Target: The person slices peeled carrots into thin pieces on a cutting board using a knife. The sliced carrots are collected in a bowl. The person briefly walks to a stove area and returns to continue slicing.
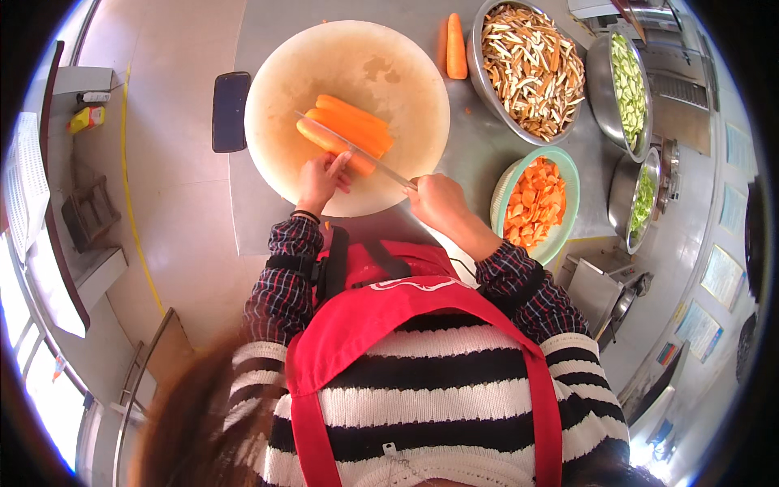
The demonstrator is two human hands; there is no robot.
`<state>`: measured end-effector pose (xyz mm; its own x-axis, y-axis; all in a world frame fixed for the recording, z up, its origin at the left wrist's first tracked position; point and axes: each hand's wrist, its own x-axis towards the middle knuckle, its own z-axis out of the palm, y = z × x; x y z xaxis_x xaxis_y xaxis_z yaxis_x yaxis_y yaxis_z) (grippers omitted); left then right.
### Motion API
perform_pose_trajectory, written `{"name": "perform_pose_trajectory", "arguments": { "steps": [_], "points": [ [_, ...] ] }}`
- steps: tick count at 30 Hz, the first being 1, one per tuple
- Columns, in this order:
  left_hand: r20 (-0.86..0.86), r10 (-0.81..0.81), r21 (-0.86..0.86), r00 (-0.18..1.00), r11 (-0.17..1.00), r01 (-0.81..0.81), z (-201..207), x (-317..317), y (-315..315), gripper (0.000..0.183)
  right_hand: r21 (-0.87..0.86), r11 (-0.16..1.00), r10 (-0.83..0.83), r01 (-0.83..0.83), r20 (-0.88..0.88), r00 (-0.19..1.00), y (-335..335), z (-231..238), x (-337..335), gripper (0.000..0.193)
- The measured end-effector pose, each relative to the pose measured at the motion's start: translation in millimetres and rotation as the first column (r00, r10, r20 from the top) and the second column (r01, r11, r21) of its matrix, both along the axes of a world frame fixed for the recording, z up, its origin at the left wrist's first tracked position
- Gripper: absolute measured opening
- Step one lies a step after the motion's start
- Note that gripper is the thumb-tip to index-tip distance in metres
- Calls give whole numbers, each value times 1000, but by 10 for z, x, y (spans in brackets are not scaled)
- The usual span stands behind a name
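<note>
On a round, pale cutting board [284, 77] lie peeled orange carrot pieces [355, 119], side by side. A knife [381, 166] stretches diagonally over them, its blade along the nearer carrot [320, 138]. My right hand [442, 204] is closed around the knife's handle, at the board's near right edge. With its fingers pressed against the nearer carrot's close end, my left hand [323, 180] grips it beside the blade. Whether the blade has gone into the carrot I cannot tell.
Right of the board stand a metal bowl of brown-and-white strips [473, 61], a green basket of carrot slices [574, 191] and two metal bowls of green pieces [596, 85]. A whole carrot [456, 49] lies beyond the board. A dark phone [230, 112] sits at its left.
</note>
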<state>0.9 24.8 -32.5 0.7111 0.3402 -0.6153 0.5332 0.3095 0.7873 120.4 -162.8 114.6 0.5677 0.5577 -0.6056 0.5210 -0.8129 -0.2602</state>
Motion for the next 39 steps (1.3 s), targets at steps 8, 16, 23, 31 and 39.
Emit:
{"name": "perform_pose_trajectory", "arguments": {
  "steps": [8,16,23,31,39],
  "points": [
    [27,3,-10,1000,1000,-3,-19,-13,-4,48,-68,997,19,-21,-22,1000,34,-56,64,25],
    [28,-28,24,999,999,27,-25,9,12,44,-11,998,63,-62,65,996,415,-483,-52,24],
    [50,-19,77,999,997,15,13,26,-8,39,-31,996,89,-86,96,991,515,-389,-73,26],
    [26,20,99,999,995,-22,-3,5,-36,36,-14,997,81,-80,109,991,357,-424,-94,25],
    [101,12,68,995,998,-19,-72,-39,-28,38,-38,997,68,-64,105,992,259,-460,-107,28]
  ]
}}
